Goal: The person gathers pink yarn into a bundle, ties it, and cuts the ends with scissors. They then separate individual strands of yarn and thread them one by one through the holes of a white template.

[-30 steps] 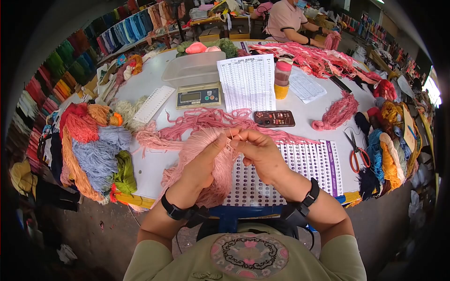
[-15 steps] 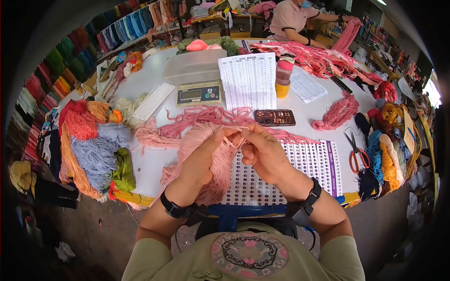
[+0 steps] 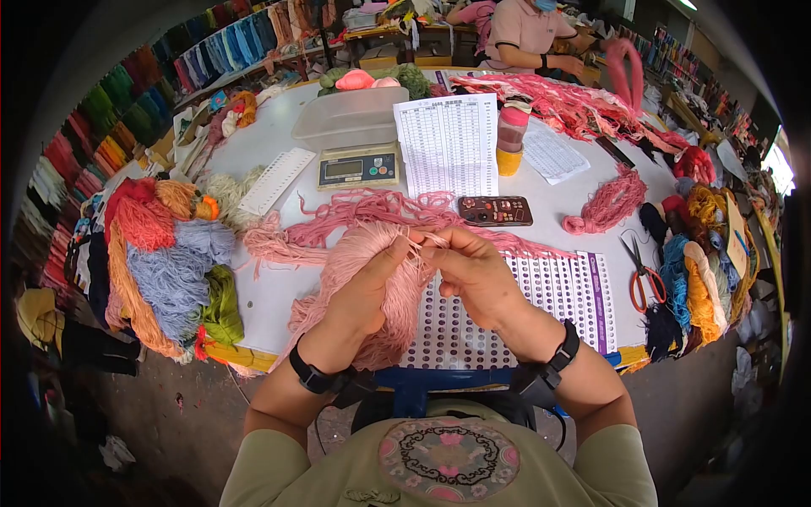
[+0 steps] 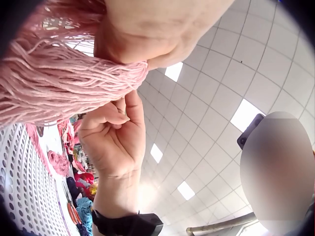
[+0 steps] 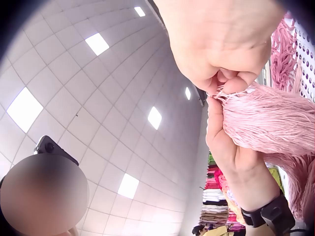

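A thick skein of pale pink yarn (image 3: 404, 308) hangs between my hands over the front of the table. My left hand (image 3: 361, 297) grips it near the top, and the strands drape down past the palm in the left wrist view. Close beside, my right hand (image 3: 478, 275) pinches a few thin strands at the skein's top end. In the right wrist view, the fingertips of both hands meet at these strands (image 5: 219, 92). Darker pink yarn (image 3: 372, 211) lies on the table just beyond the hands.
A perforated white card (image 3: 473, 334) lies under my right hand. Beyond are a phone (image 3: 495, 211), a scale (image 3: 358, 171), a printed sheet (image 3: 448, 148) and a jar (image 3: 511, 139). Scissors (image 3: 644, 283) lie at right; colored yarn piles (image 3: 173, 270) flank the table. Another person (image 3: 528, 38) works across it.
My right hand has shifted slightly at the skein's top, and the skein has settled a little lower. Across the table, the other person has swung a pink hank up and over.
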The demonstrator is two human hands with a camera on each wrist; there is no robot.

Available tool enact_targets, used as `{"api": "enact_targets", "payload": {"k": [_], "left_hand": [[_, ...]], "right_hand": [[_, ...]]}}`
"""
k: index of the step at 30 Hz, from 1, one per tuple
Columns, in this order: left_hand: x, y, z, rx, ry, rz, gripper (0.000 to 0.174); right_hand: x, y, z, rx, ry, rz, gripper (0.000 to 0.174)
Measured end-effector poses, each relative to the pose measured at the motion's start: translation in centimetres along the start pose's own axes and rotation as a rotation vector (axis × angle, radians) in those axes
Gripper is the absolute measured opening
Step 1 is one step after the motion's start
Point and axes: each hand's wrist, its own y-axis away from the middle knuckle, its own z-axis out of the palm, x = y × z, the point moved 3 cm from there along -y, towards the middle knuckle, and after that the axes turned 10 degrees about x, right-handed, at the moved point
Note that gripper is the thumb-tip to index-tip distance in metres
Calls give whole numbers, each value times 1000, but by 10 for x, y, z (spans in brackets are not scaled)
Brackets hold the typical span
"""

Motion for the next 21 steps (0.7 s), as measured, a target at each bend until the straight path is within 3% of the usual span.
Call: {"api": "enact_targets", "payload": {"k": [3,8,15,18,21], "left_hand": [[-1,8,2,117,-89,-23,35],[1,7,4,20,-168,43,34],[-7,5,0,80,-200,-24,35],[-6,0,-2,36,-96,23,34],[12,1,-11,2,-199,106,41]], "right_hand": [[2,5,0,13,-45,69,5],[1,7,1,-12,-106,122,5],[8,4,2,-71,-173,100,6],[3,5,4,2,-223,110,7],[0,5,2,-19,-122,107,9]]}}
